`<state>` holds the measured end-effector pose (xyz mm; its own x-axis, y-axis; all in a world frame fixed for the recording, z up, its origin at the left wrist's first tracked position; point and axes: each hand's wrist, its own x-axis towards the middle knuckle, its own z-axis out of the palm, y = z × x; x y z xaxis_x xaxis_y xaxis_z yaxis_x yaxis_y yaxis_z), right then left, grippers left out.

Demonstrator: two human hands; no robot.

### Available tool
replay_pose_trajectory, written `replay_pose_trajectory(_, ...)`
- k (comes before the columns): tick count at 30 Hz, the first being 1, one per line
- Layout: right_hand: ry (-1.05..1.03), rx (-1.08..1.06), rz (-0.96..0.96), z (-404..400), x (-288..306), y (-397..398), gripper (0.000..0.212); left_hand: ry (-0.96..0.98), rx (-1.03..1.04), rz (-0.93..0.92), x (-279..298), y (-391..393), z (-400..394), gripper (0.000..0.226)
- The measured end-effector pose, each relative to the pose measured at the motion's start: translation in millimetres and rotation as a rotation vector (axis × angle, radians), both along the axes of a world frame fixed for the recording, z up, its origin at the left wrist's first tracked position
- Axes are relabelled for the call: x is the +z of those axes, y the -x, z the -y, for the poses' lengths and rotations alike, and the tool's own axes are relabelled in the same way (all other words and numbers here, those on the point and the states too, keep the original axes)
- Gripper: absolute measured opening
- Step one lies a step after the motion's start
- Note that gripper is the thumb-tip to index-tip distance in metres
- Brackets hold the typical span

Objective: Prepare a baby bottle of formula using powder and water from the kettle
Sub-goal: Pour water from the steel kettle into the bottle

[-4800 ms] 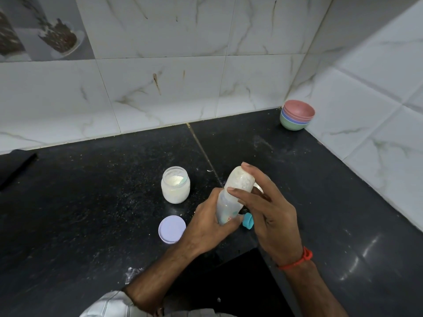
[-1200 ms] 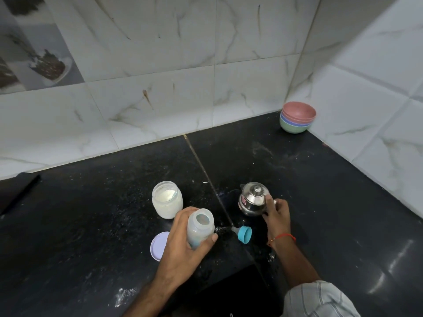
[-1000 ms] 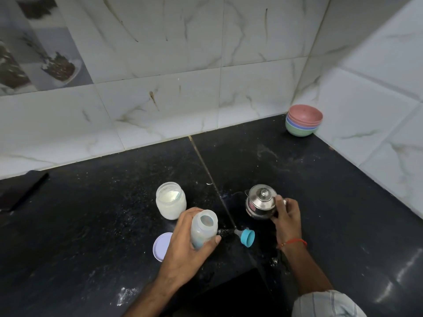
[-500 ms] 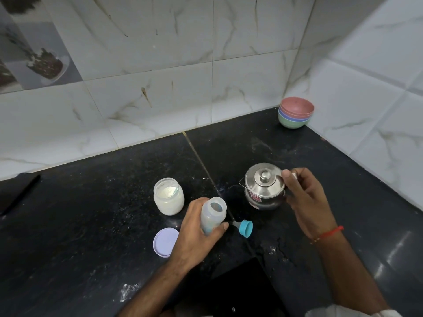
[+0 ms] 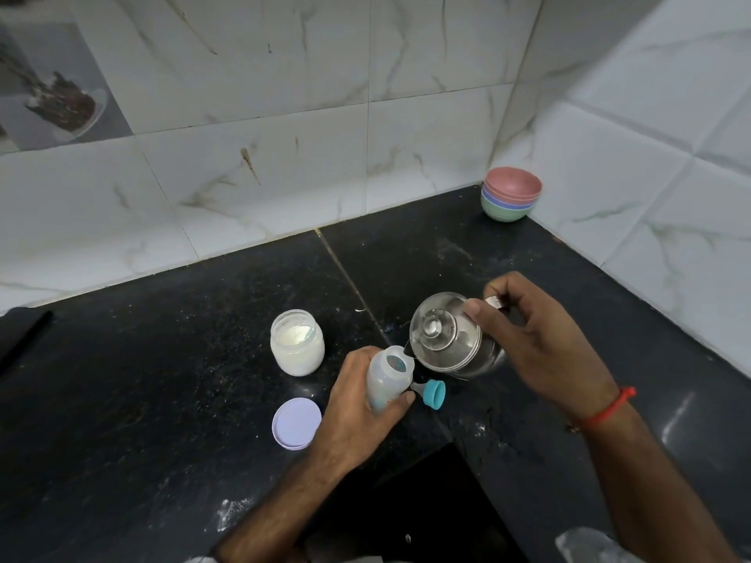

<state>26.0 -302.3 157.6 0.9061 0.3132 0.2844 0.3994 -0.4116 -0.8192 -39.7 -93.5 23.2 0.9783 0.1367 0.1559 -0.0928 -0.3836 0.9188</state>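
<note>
My left hand [image 5: 357,404] grips a clear baby bottle [image 5: 388,377], open at the top and tilted slightly right. A small steel kettle [image 5: 447,339] is held in the air by my right hand [image 5: 536,339], which grips its handle. The kettle leans left with its spout touching the bottle's rim. An open glass jar of white powder [image 5: 297,343] stands left of the bottle. The bottle's teal cap with its nipple [image 5: 431,394] lies on the black counter [image 5: 162,379] just right of the bottle.
The jar's lilac lid [image 5: 296,423] lies flat in front of the jar. A stack of coloured bowls [image 5: 511,199] sits in the far right corner against the tiled walls. White powder specks dot the counter. A dark flat object [image 5: 24,339] lies at the left edge.
My right hand has lifted the kettle off the counter, carried it left and tipped it until its spout meets the bottle's mouth. My left hand has kept hold of the bottle.
</note>
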Motion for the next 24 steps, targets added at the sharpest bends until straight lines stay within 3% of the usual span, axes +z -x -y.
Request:
replay_pose_trajectory(10,0.284,0.022,0.134,-18.9,19.2,9.9,0.018,-0.008,-0.026,-0.003,2.1,5.1,-4.4,0.058)
replay_pose_trajectory(24,0.401,0.058,0.233,-23.9,32.3,10.8,0.022,-0.034,-0.035,-0.003,-1.6,3.5,-5.4,0.059)
